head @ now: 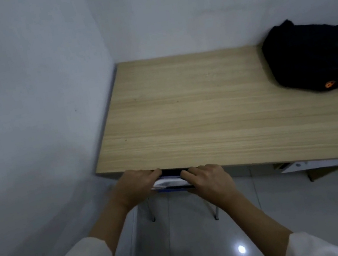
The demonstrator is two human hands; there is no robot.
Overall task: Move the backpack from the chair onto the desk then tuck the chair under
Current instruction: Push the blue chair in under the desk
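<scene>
On the desk: the backpack [318, 58] lies flat at the far right corner, against the back wall [187, 7], its right side cut off by the frame edge.
Backpack: black, slumped, with 1 small orange mark on its near side; closed as far as can be seen, contents hidden.
Desk [194, 112]: light wood top, set into the corner between the back wall and the left wall.
Chair [168, 183]: pushed under the desk's near edge; only the top of its back and 2 thin metal legs show.
Left hand [135, 186]: fingers curled over the left end of the chair back, gripping it.
Right hand [209, 180]: clamped on the right end of the chair back, just beside the left hand, with a short gap between them.
Sleeves: pale, pushed up on both forearms.
Under the desk, right: a white box [305, 165] and a brown piece beside it, partly hidden; contents cannot be told.
Floor [268, 211]: glossy pale tiles with 2 light reflections.
</scene>
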